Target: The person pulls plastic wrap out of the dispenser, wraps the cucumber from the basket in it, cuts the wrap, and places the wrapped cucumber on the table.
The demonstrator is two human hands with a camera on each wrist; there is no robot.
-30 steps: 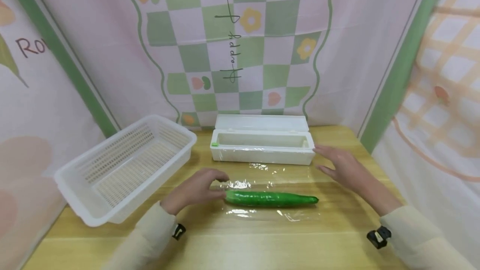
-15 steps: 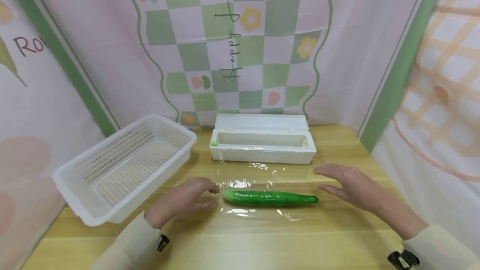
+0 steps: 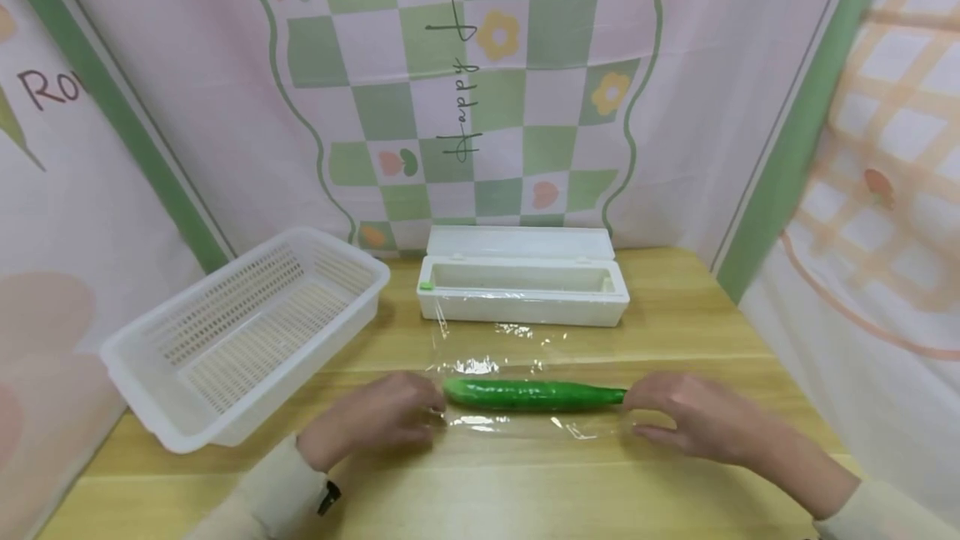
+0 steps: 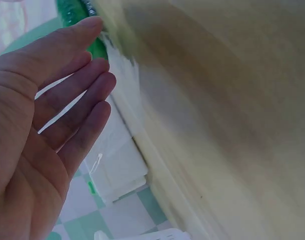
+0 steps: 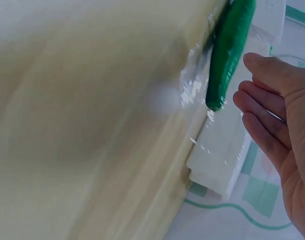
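A green cucumber (image 3: 534,395) lies sideways on the wooden table, over a sheet of clear plastic wrap (image 3: 480,423). The wrap runs back to a long white wrap dispenser box (image 3: 517,309) with its lid raised. My left hand (image 3: 375,417) is at the cucumber's left end, fingertips by the wrap's edge. In the left wrist view its thumb and fingers are loosely bent and apart, with nothing between them. At the thin right end, my right hand (image 3: 701,415) overlaps the tip in the head view. The right wrist view shows its fingers relaxed, a little off the cucumber (image 5: 230,55).
A white slatted plastic basket (image 3: 315,355) stands at the left of the table. A small green piece (image 3: 427,286) sits on the dispenser's left end. Behind the table hangs a checked cloth (image 3: 480,107).
My right hand has come from the dispenser's right end down toward the cucumber's thin end. My left hand has drawn back from the cucumber, leftward, and lowered slightly.
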